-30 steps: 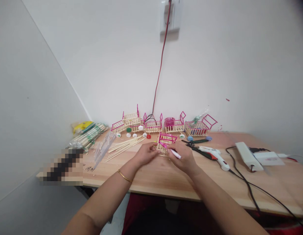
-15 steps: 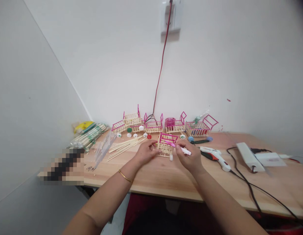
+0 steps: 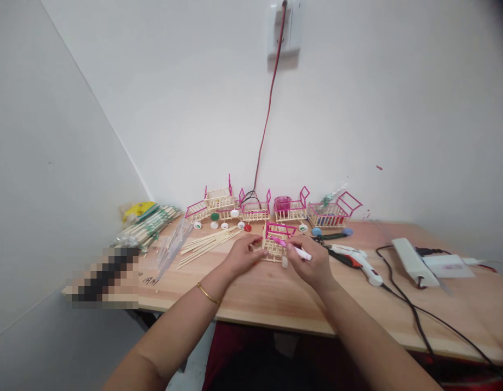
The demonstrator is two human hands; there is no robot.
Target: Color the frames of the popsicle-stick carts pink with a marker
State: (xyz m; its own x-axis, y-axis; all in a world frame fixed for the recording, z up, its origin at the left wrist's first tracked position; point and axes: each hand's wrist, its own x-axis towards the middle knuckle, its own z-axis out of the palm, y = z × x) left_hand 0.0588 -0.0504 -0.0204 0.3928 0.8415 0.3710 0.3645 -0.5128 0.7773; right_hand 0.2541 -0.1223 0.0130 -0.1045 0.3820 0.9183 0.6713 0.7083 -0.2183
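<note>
In the middle of the table stands a small stick cart (image 3: 278, 251), tilted, with pink-coloured upper bars and a pale wheel at its lower right. My left hand (image 3: 246, 253) grips the cart's left side between thumb and fingers. A white and pink marker (image 3: 300, 252) is pinched in my right hand (image 3: 312, 263), its pink tip against the cart's bars. Just behind, similar finished-looking stick carts (image 3: 290, 210) with pink rims stand in a row, one holding a pink cup (image 3: 282, 204).
Loose wooden sticks (image 3: 210, 244) and a clear plastic bag (image 3: 173, 247) lie to the left, beside bundled sticks (image 3: 151, 225). Right of my hands are a glue gun (image 3: 367, 263), pliers (image 3: 344, 257), a white power strip (image 3: 415, 262) and black cables (image 3: 406, 301).
My right hand has shifted slightly left with the marker, its tip moving left along the cart. My left hand and the cart stay almost in place.
</note>
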